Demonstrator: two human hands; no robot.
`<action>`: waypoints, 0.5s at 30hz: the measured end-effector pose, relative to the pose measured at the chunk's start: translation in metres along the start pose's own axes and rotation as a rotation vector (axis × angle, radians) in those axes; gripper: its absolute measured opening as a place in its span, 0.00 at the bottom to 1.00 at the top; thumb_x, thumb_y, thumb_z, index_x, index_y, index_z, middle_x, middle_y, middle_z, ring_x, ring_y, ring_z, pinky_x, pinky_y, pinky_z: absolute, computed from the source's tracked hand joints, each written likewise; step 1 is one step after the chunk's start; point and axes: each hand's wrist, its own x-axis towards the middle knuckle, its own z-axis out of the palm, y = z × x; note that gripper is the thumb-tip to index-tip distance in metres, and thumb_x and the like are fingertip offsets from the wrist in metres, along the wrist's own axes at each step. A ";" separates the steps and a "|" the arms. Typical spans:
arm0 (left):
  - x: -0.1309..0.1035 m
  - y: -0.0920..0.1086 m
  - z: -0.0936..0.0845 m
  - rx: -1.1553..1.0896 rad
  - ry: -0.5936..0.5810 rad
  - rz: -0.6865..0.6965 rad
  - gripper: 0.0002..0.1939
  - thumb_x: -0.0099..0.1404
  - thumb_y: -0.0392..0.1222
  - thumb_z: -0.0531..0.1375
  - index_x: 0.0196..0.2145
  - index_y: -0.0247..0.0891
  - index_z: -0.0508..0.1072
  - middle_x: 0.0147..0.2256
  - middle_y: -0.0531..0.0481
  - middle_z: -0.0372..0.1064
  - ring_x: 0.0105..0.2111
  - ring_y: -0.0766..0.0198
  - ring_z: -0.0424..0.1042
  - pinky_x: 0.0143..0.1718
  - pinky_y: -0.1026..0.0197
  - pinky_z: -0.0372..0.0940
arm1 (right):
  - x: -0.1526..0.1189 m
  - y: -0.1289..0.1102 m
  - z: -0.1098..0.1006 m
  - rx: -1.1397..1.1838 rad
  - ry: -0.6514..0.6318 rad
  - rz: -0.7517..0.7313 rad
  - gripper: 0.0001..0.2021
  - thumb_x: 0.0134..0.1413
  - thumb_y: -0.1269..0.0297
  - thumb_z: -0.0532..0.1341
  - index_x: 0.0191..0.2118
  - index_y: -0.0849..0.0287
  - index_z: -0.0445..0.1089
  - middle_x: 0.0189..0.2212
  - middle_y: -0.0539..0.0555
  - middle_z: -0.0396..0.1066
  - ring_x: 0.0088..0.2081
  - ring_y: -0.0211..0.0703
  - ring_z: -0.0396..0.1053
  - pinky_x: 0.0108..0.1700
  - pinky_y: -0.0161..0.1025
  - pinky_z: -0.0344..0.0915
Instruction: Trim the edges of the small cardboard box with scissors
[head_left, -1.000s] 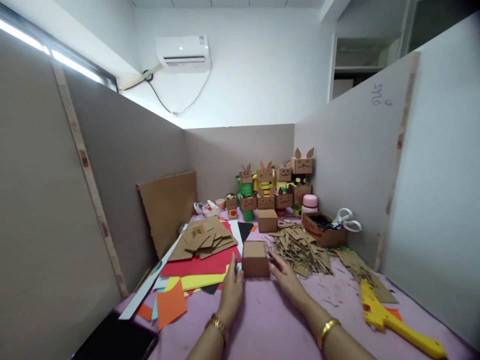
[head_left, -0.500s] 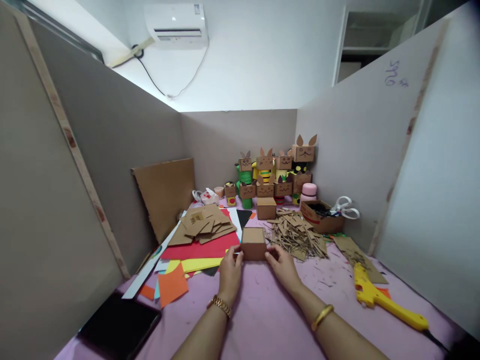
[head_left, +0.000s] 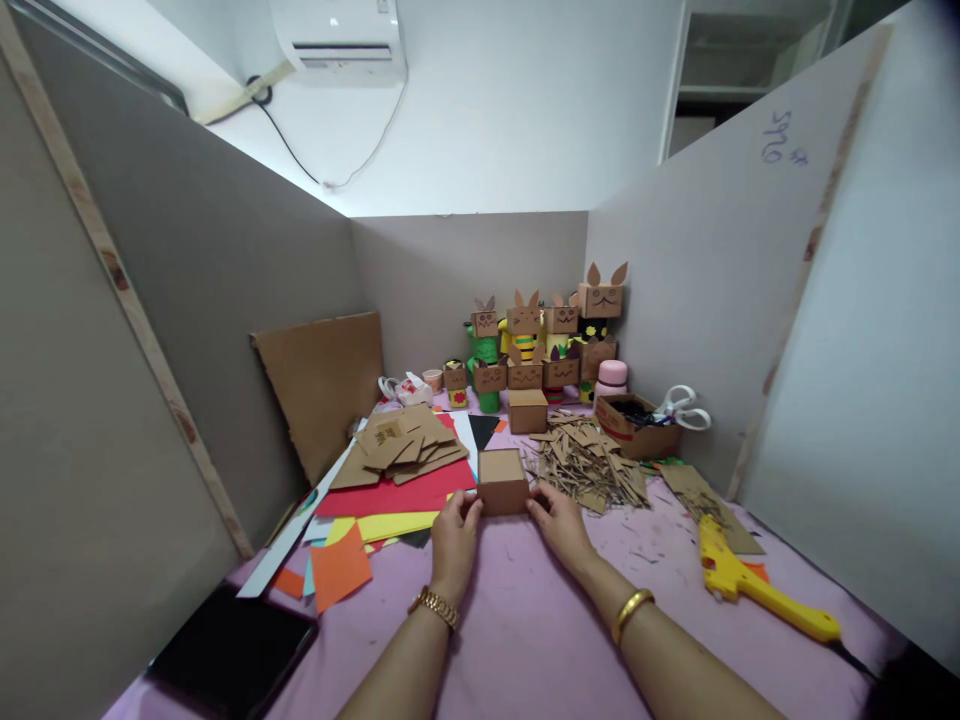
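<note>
A small closed cardboard box [head_left: 502, 484] stands on the pink-covered table, straight ahead. My left hand [head_left: 456, 535] grips its lower left side with thumb and fingers, and my right hand [head_left: 556, 522] does the same at the lower right side. Behind it stands a second plain cardboard box [head_left: 528, 412]. Cardboard pieces [head_left: 409, 445] are piled to the left on red paper [head_left: 405, 492]. To the right lies a heap of thin cardboard strips [head_left: 589, 462].
Cardboard animal figures [head_left: 525, 375] stand at the back beside a pink bottle [head_left: 611, 378]. A box [head_left: 641, 438] with scissors [head_left: 681, 407] and a yellow glue gun [head_left: 772, 595] are at right. A black tablet [head_left: 234, 650] lies front left. Partitions enclose both sides.
The whole view has shifted slightly, moving the scene a little left and up in the picture. Both hands stay at the sides of the small box.
</note>
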 end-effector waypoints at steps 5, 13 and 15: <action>-0.001 0.002 -0.004 -0.116 0.027 0.011 0.15 0.66 0.45 0.57 0.48 0.36 0.69 0.47 0.45 0.70 0.42 0.58 0.72 0.42 0.50 0.69 | -0.007 -0.009 -0.003 0.060 0.006 -0.041 0.12 0.62 0.61 0.59 0.48 0.60 0.68 0.45 0.54 0.71 0.40 0.44 0.72 0.40 0.46 0.71; -0.002 0.003 -0.008 -0.392 -0.015 -0.035 0.15 0.66 0.45 0.57 0.48 0.36 0.69 0.47 0.45 0.69 0.43 0.58 0.72 0.43 0.49 0.69 | -0.018 -0.026 -0.004 0.105 0.058 -0.103 0.11 0.62 0.60 0.59 0.46 0.60 0.69 0.41 0.53 0.72 0.36 0.41 0.72 0.37 0.43 0.71; -0.004 0.005 -0.005 -0.486 -0.047 -0.067 0.16 0.66 0.44 0.58 0.49 0.36 0.68 0.47 0.45 0.70 0.43 0.58 0.72 0.42 0.49 0.69 | -0.022 -0.033 -0.003 0.097 0.076 -0.142 0.10 0.62 0.60 0.58 0.45 0.60 0.69 0.41 0.53 0.72 0.36 0.41 0.72 0.37 0.43 0.71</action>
